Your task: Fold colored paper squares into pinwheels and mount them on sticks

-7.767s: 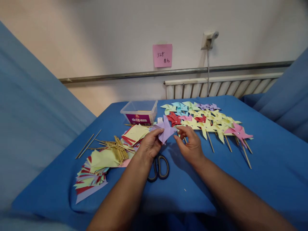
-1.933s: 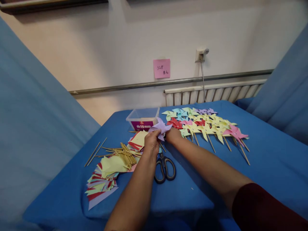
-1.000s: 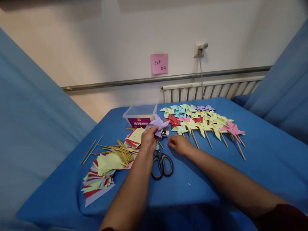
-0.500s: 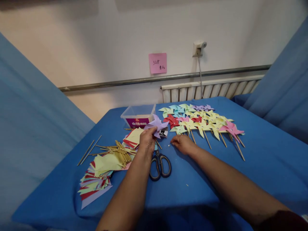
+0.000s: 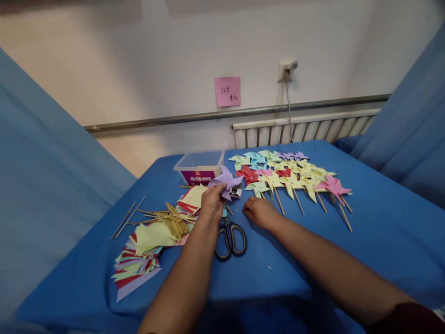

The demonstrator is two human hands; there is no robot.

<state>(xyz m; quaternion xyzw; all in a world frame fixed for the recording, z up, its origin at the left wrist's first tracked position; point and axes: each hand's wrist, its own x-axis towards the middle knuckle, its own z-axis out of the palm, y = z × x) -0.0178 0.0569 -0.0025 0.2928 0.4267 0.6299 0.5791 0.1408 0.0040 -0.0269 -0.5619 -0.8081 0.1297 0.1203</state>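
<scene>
My left hand (image 5: 212,202) is closed on a purple paper pinwheel (image 5: 225,180), pinching it near its middle. Just below the pinwheel a short length of wooden stick (image 5: 229,209) shows; I cannot tell if it is joined to it. My right hand (image 5: 260,212) rests low on the blue cloth with its fingertips pressed together, and whatever is under them is hidden. Between my forearms lie dark-handled scissors (image 5: 230,239), handles toward me. A small open box (image 5: 237,191) with dark contents sits behind the pinwheel.
Finished pinwheels on sticks (image 5: 292,178) cover the back right. A clear plastic tub (image 5: 199,168) stands at the back. To the left are a bundle of sticks (image 5: 175,220), fanned colored paper (image 5: 137,266) and two loose sticks (image 5: 128,217). Blue curtains (image 5: 45,176) hang at both sides.
My right hand has moved slightly left and its fingers have come down over the spot where a small shiny piece lay. My left hand keeps the pinwheel in the same place.
</scene>
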